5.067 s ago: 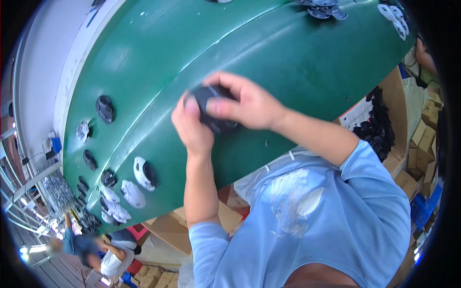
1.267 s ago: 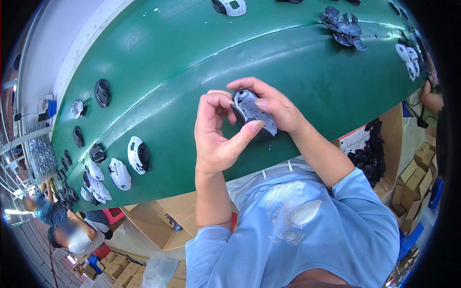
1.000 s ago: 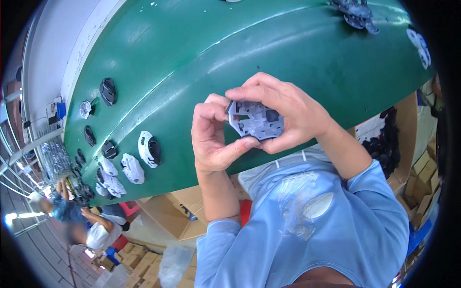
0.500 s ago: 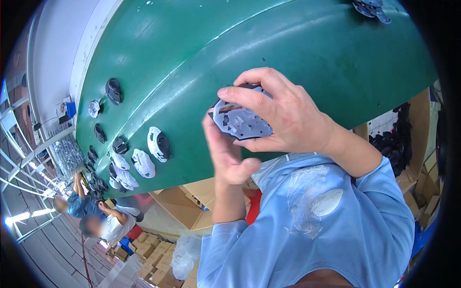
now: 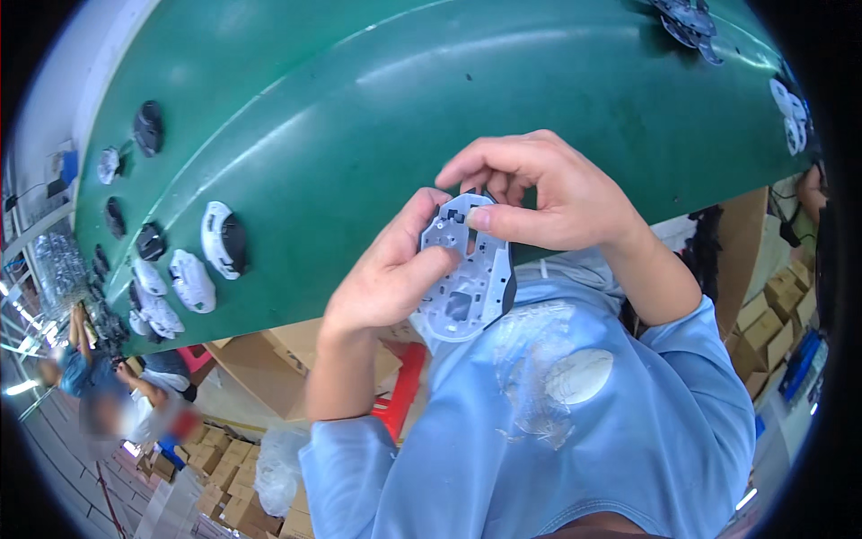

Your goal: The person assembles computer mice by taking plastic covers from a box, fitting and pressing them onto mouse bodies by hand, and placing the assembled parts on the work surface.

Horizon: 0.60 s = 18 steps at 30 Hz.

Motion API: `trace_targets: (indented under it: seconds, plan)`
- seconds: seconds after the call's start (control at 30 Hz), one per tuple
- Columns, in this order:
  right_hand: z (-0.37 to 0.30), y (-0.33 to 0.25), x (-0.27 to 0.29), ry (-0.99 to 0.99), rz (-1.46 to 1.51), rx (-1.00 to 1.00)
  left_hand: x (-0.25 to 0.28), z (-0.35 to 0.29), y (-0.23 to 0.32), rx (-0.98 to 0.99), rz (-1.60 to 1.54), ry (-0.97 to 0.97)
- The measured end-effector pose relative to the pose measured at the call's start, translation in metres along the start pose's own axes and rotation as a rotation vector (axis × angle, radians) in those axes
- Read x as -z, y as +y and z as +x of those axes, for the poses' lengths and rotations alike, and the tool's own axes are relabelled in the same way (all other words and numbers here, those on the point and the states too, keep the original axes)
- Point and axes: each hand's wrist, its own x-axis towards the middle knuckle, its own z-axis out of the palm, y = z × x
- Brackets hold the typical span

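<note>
Both hands hold a grey mouse shell (image 5: 467,274) up near the chest, inside facing the eyes: left hand (image 5: 391,274) grips its left edge, right hand (image 5: 548,193) pinches its far end, belt (image 5: 377,117) beyond

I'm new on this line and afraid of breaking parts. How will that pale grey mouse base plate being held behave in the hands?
The mouse base plate is thin moulded plastic with cut-outs, so probably light and fairly stiff, though it may flex or crack if squeezed. The left hand and right hand pinch its edges; its smooth surface could slip.
</note>
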Motion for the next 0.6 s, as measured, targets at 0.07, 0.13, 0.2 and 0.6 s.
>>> trace_targets:
  seconds: [0.07,0.13,0.2,0.6]
  plan:
    - [-0.01,0.008,0.001,-0.002,0.082,-0.078,-0.006,0.002,0.002,-0.024,-0.044,0.005]
    - [-0.016,0.013,0.004,0.006,0.164,-0.141,-0.007,0.002,-0.004,-0.096,0.044,0.114]
    - [-0.019,0.014,0.002,0.174,0.03,0.025,-0.006,0.004,-0.004,-0.21,0.334,0.192]
    - [-0.021,0.01,-0.008,0.214,0.225,-0.236,-0.005,0.001,-0.003,-0.136,0.271,0.26]
